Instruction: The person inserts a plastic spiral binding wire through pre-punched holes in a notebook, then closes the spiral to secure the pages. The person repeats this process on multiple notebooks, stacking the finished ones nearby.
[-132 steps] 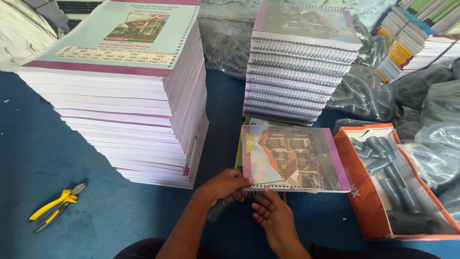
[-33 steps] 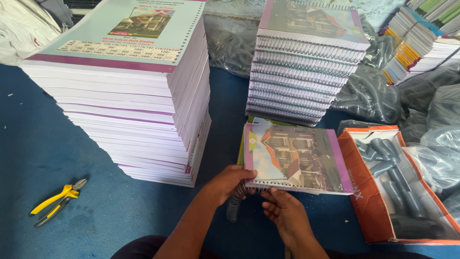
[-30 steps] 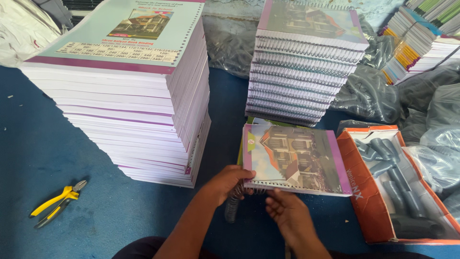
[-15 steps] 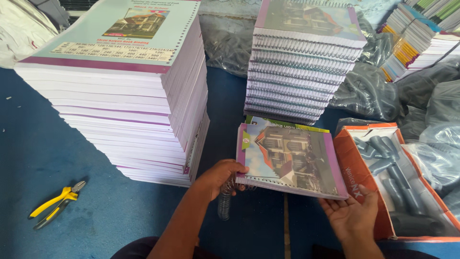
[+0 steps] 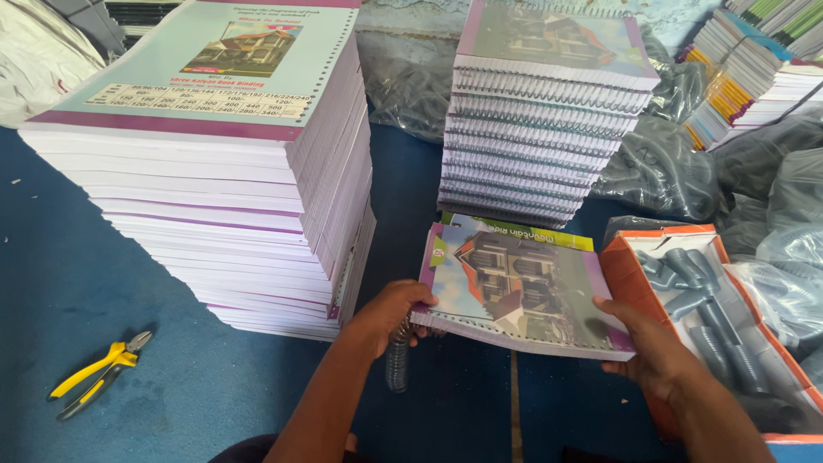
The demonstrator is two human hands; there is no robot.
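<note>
A notebook (image 5: 523,287) with a house picture and purple border on its cover is held just above the blue floor, slightly tilted. My left hand (image 5: 390,315) grips its near left corner, where a metal spiral coil (image 5: 397,358) hangs down from the punched edge. My right hand (image 5: 643,343) holds the near right corner. A second book with a green edge (image 5: 514,231) lies under it.
A tall stack of unbound punched books (image 5: 223,163) stands at the left. A stack of spiral-bound notebooks (image 5: 549,111) rises behind. An orange box of dark coils (image 5: 711,317) is at the right. Yellow-handled pliers (image 5: 94,373) lie at the lower left. Plastic bags and more books sit at the far right.
My right hand left the coil at the near edge and moved right to grip the notebook's right corner. The notebook has lifted and tilted a little.
</note>
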